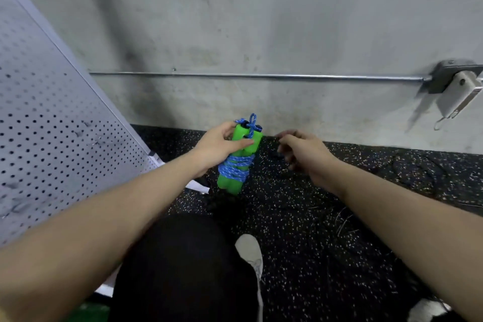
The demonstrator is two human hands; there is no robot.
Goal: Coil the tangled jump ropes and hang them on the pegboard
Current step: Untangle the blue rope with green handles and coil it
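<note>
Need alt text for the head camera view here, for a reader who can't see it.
The left hand holds a jump rope, its blue cord wound round two green handles, above a speckled black floor. The right hand hovers beside it, fingers loosely curled, holding nothing. A white pegboard leans at the left, before a grey wall.

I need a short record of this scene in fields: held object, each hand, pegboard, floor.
held object: jump rope, green handles side by side, blue cord wound around them
left hand: grips the handles
right hand: beside the rope, apart from it, fingers loosely curled, holds nothing
pegboard: at left, leaning; nothing visibly hangs on it
floor: black, speckled
</note>
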